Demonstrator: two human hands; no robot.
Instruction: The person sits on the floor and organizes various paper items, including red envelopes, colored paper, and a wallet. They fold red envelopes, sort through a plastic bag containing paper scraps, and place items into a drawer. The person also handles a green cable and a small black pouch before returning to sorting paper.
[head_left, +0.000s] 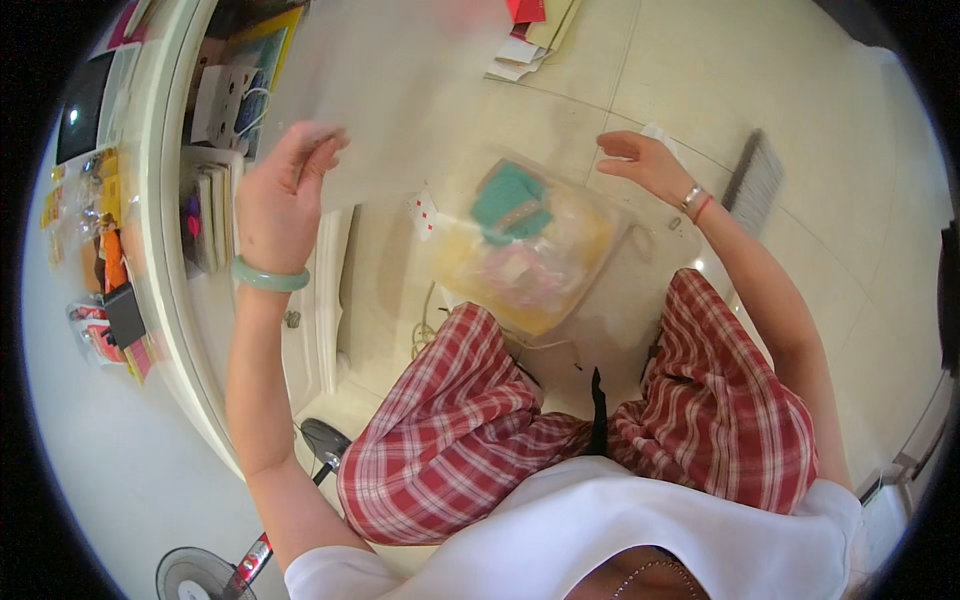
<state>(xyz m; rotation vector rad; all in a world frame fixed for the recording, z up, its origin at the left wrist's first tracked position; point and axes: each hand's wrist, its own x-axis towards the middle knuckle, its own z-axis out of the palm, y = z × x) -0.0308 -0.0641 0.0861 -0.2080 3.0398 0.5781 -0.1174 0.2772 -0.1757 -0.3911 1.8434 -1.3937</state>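
Observation:
My left hand (280, 195), with a green bangle at its wrist, is raised at the left, thumb and fingers pinched on the edge of a translucent, whitish plastic sheet or lid (390, 100). Motion blurs the sheet, so its exact kind is unclear. My right hand (645, 165) hovers with fingers stretched and thumb apart, holding nothing. Between and below the hands, a clear plastic container (590, 285) stands on the floor before my knees. Inside lie a folded teal cloth item (512, 203), a pinkish bundle in clear plastic (520, 265) and something yellow, all somewhat blurred.
A white cabinet (320, 300) with open shelves of books and bags runs along the left. A playing card (424, 215), papers (530, 45) and a grey brush head (755, 180) lie on the tiled floor. A fan (195, 575) stands at lower left.

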